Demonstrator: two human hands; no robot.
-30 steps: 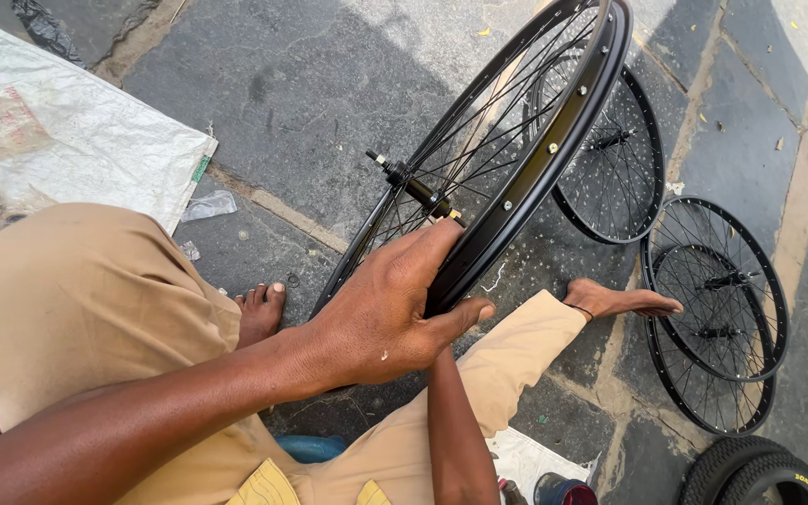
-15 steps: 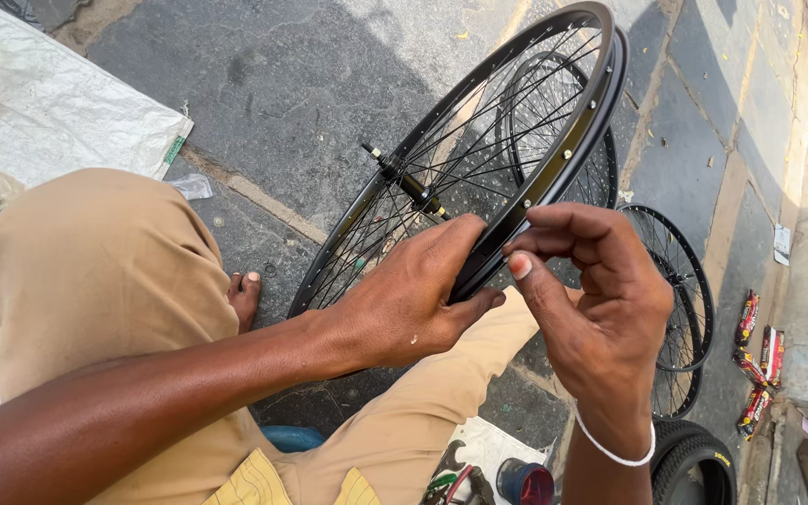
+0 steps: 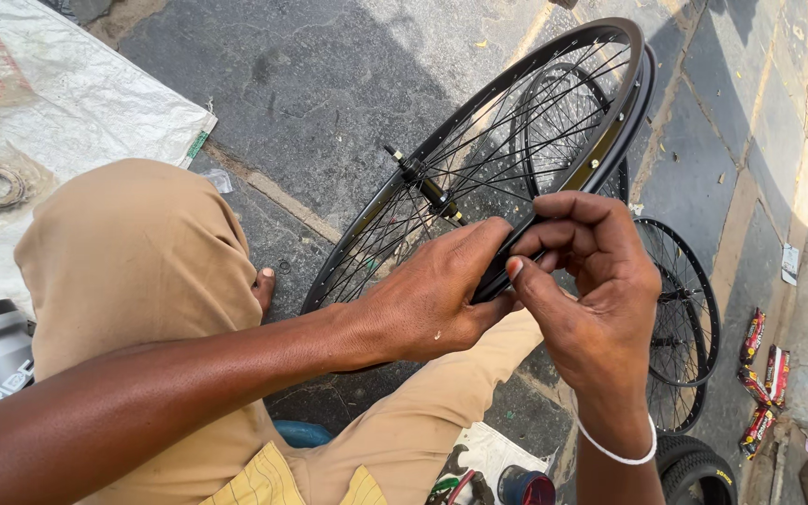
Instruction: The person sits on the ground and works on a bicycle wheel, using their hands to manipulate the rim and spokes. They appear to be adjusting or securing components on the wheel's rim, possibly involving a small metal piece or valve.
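From the head view, the left hand (image 3: 437, 299) closes on the near rim of a black spoked bicycle wheel (image 3: 479, 168) standing tilted over the tan-trousered knees (image 3: 142, 262). The right hand (image 3: 582, 290) pinches the same rim just beside it; whatever its fingertips hold is hidden. Bare grey paving (image 3: 329, 75) lies open beyond. Two more black wheels (image 3: 689, 327) lie right, partly covered. A white woven sack (image 3: 58, 103) is cut off at the left edge.

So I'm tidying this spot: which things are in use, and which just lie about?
In use:
- left hand
- right hand
- spoked wheel

Lying about:
- spare wheels
- white sack
- tyre
- red wrappers
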